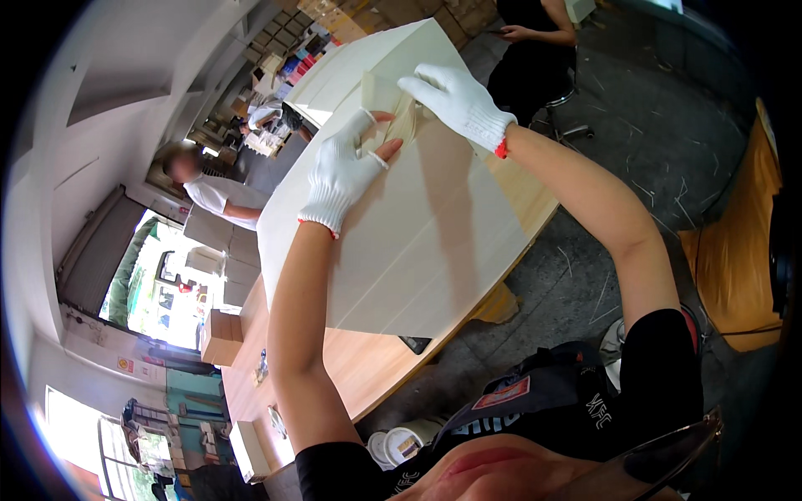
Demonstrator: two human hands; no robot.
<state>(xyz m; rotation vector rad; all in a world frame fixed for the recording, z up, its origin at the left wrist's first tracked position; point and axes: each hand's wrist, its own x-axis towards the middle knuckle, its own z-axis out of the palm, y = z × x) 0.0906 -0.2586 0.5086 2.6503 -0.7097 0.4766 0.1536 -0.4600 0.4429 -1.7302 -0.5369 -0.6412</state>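
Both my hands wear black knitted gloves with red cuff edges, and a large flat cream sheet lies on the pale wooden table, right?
No: in the head view, the knitted gloves on your left hand and right hand are white, not black. The rest stands.

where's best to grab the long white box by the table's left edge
Probably across its narrow width, pinching the two long sides, coming down from above: the long white box looks much longer than wide, and nothing covers its top by the wooden table's edge.

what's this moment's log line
left hand: at cream material | right hand: near it | grips: unclear | pale sheet: on wooden table
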